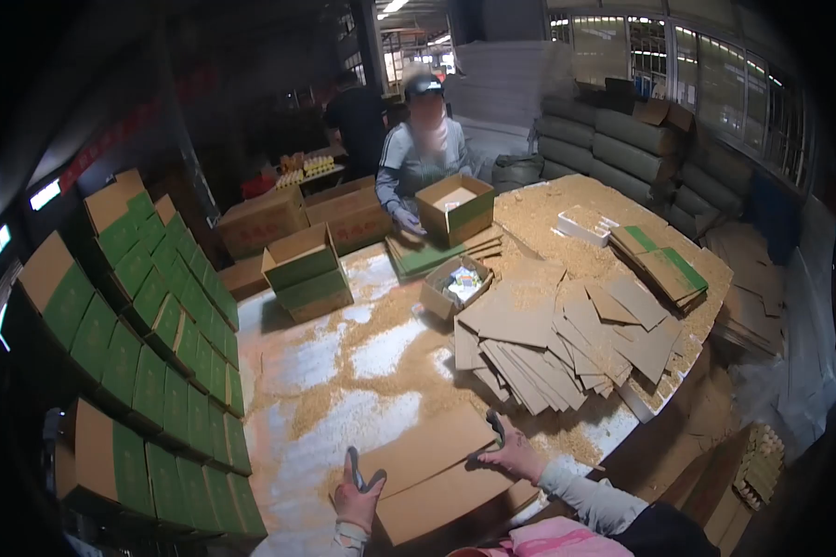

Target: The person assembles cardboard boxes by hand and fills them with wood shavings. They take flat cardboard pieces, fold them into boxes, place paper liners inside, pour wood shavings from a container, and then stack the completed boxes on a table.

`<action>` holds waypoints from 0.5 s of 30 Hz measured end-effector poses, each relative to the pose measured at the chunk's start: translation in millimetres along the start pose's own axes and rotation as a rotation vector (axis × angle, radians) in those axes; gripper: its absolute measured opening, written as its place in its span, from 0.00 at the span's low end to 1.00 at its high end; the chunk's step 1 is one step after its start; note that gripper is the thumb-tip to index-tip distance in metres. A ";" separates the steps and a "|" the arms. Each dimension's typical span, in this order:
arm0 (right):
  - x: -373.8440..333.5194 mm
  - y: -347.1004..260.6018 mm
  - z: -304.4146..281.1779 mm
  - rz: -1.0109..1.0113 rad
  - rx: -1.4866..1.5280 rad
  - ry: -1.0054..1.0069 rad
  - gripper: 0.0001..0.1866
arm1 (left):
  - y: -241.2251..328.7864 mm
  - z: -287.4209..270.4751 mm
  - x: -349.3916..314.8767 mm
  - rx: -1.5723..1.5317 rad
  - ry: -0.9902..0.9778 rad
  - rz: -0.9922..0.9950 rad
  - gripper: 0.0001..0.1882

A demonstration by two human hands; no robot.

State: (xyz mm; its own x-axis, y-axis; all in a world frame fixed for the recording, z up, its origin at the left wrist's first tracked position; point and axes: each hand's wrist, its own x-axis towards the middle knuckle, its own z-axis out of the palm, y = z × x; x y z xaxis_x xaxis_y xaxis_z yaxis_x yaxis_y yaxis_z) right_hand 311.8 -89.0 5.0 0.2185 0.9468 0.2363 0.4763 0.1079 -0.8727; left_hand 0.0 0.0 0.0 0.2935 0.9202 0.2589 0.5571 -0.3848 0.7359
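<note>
A brown cardboard box (432, 506) lies before me at the table's near edge, its two top flaps folded nearly together with a seam between them. My left hand (356, 497) is at its left side, thumb and forefinger spread wide in a dark-tipped glove. At the right end, my right hand (514, 455) touches the box, thumb over the flap and forefinger pointing up, fingers apart. The lower fingers of both hands are partly hidden. Just beyond the right hand lies a fanned pile of flat cardboard sheets (529, 371).
Green-and-brown boxes (149, 381) are stacked along the left. Sawdust-like shavings (567, 200) cover much of the white table (381, 348). Across it a co-worker (423, 158) stands behind an open box (455, 209). A small box (457, 286) holds a packet; egg trays (760, 464) stand lower right.
</note>
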 end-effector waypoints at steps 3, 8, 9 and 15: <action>-60.9 -12.1 -31.2 0.316 0.156 -0.179 0.42 | 11.5 28.5 -70.4 -1.114 0.019 -0.732 0.43; 9.6 2.0 -17.3 0.005 0.450 0.020 0.25 | 66.9 -27.4 -19.2 -1.051 -0.115 -0.299 0.32; 26.9 -31.1 -32.0 0.059 0.437 0.010 0.24 | 94.7 -32.2 -25.4 -0.997 -0.010 -0.144 0.33; 31.6 -3.9 -15.4 0.441 -0.033 -0.439 0.29 | -103.1 17.1 -155.8 0.039 -0.226 0.164 0.16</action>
State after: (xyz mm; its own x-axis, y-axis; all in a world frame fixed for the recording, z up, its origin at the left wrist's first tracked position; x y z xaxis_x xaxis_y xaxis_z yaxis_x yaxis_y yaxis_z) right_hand 330.0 -64.1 22.5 0.0337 0.9373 -0.3468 0.4486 -0.3243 -0.8328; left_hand -89.9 -105.0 -126.9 0.5456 0.8076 0.2239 0.5158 -0.5341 0.6699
